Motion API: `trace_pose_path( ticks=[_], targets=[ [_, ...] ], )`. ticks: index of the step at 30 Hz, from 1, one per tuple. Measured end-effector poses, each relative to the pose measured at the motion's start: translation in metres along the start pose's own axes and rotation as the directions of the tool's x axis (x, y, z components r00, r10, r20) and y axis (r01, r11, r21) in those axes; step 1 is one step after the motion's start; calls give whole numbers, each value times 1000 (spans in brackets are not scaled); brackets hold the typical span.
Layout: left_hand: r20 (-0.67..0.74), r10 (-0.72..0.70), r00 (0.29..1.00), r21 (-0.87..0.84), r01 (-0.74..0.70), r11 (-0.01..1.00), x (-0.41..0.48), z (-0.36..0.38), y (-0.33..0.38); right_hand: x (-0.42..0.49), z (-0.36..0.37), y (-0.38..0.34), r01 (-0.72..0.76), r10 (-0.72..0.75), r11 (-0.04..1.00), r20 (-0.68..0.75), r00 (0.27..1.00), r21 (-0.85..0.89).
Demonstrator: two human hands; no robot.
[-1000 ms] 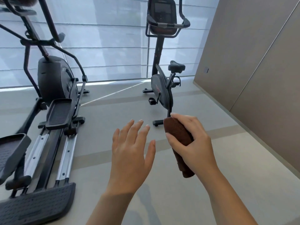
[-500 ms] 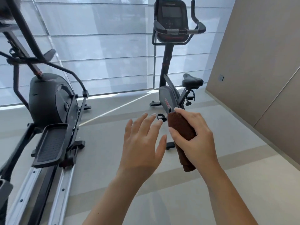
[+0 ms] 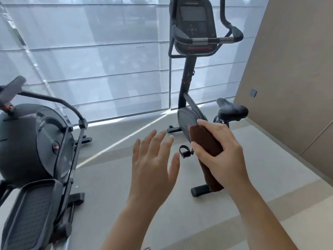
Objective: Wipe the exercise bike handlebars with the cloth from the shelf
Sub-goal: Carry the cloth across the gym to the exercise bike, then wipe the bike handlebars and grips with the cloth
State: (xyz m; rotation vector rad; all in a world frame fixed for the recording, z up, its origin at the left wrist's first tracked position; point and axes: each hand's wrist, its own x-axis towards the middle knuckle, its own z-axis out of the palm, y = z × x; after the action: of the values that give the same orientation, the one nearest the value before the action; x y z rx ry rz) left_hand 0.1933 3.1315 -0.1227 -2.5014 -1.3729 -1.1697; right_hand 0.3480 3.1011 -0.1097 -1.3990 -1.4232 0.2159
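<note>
A black exercise bike (image 3: 187,98) stands ahead by the window, its console high up. Its handlebars (image 3: 209,40) cross below the console, with curved grips rising at both ends. My right hand (image 3: 221,152) is shut on a folded brown cloth (image 3: 207,143) that hangs down in front of the bike's body, well below the handlebars. My left hand (image 3: 155,159) floats beside it, fingers spread and empty. The bike's saddle (image 3: 232,109) sits to the right, partly behind my right hand.
A large black elliptical trainer (image 3: 36,141) fills the left side, its pedal platform near the bottom left. A beige panelled wall (image 3: 292,78) runs along the right. Blinds (image 3: 99,60) cover the window behind. Grey floor (image 3: 108,168) lies between the machines.
The bike has grown larger and shifted right and nearer in view, as I have walked towards it. Both hands keep their pose, the right still gripping the cloth.
</note>
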Motion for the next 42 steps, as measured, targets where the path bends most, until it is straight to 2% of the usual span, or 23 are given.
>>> trace_pose_path(
  ticks=[10,15,20,25,29,31,33,35,37,42],
  targets=[
    [-20,83,996,-59,-84,995,194,84,-127,193,100,52,-15,13,1000,-100,995,-23],
    [22,115,993,-121,-111,986,269,142,-159,274,126,97,-19,14,999,-149,989,-33],
    [-18,138,990,-129,-139,982,358,210,-191,368,150,154,5,-16,998,-179,984,-65],
    [4,160,987,-151,-158,976,454,273,-209,469,160,206,8,-23,997,-191,981,-75],
    [-33,139,990,-138,-143,980,518,314,-233,548,167,236,32,-51,994,-178,983,-107],
    [-89,181,980,-136,-192,972,551,327,-250,583,179,245,66,-89,988,-167,982,-139],
    [-122,195,973,-169,-214,962,653,383,-312,698,227,285,81,-134,976,-267,954,-201],
    [-174,203,963,-147,-229,962,675,388,-321,711,231,278,97,-150,966,-212,966,-240],
    [-172,261,950,-260,-300,918,761,410,-373,794,271,290,83,-191,955,-376,907,-285],
    [-126,281,951,-362,-308,880,778,415,-366,807,260,284,87,-194,958,-390,900,-273]
  ],
)
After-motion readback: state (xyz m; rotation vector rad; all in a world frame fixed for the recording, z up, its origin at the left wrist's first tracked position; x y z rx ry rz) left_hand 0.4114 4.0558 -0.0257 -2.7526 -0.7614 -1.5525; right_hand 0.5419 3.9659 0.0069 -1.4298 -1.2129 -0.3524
